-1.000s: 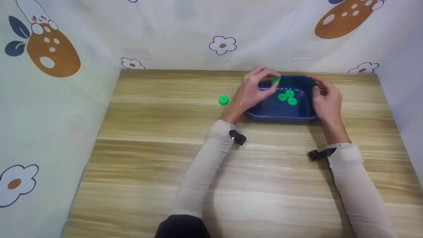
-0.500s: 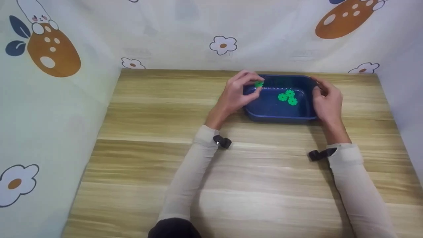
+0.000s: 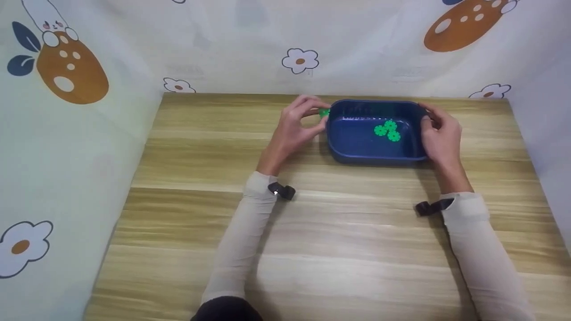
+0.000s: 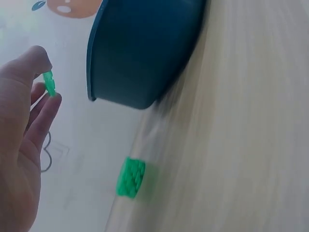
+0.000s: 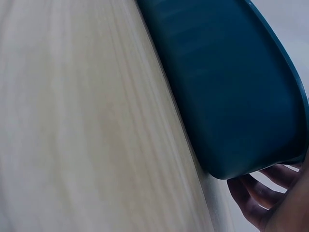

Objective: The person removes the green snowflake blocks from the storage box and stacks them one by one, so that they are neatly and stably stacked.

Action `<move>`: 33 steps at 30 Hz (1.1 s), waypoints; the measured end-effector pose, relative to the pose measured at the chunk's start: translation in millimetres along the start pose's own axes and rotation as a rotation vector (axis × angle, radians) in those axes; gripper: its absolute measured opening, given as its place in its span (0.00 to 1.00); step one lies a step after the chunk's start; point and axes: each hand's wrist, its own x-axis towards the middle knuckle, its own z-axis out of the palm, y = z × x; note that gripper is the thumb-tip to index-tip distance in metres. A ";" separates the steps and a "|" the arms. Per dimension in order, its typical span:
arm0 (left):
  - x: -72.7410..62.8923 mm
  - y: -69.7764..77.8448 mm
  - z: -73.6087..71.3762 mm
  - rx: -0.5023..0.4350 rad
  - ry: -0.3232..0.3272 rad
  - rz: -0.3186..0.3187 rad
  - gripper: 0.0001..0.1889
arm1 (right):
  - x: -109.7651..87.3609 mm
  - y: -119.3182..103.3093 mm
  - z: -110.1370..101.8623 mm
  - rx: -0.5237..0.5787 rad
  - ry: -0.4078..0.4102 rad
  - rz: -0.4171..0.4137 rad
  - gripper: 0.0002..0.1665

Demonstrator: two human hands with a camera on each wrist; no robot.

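Observation:
In the head view my left hand (image 3: 290, 127) is just outside the left end of a dark blue plastic bin (image 3: 357, 145). Between thumb and fingertips it pinches a green notched disc (image 4: 49, 83), seen edge-on in the left wrist view. Below that hand a stack of green notched discs (image 4: 130, 178) stands on the table; in the head view the hand hides it. Three green discs (image 3: 393, 136) lie together on the bin's floor, right of its middle. My right hand (image 3: 444, 136) grips the bin's right end, thumb at the rim and fingers along the outer wall.
The bin stands near the back edge of a wood-grain table (image 3: 200, 214). A white printed cloth (image 3: 241, 49) hangs behind it and continues down the left side. A pale wall (image 3: 544, 111) borders the right side. Black wrist cameras (image 3: 282, 191) sit on both sleeves.
My left hand has moved left with the disc, from above the bin to past its left rim. The right hand, bin and discs inside it stay in place.

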 end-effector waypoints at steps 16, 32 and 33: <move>-22.0 -8.4 -39.2 0.293 -0.216 -0.166 0.16 | 1.2 2.0 -1.4 -0.003 -0.036 0.036 0.25; -27.7 -15.3 -46.3 0.337 -0.359 -0.241 0.17 | -0.3 -0.6 -0.5 -0.007 -0.018 0.010 0.24; -27.9 -15.5 -46.2 0.341 -0.362 -0.241 0.16 | -0.5 -0.6 -0.4 -0.012 -0.013 0.008 0.24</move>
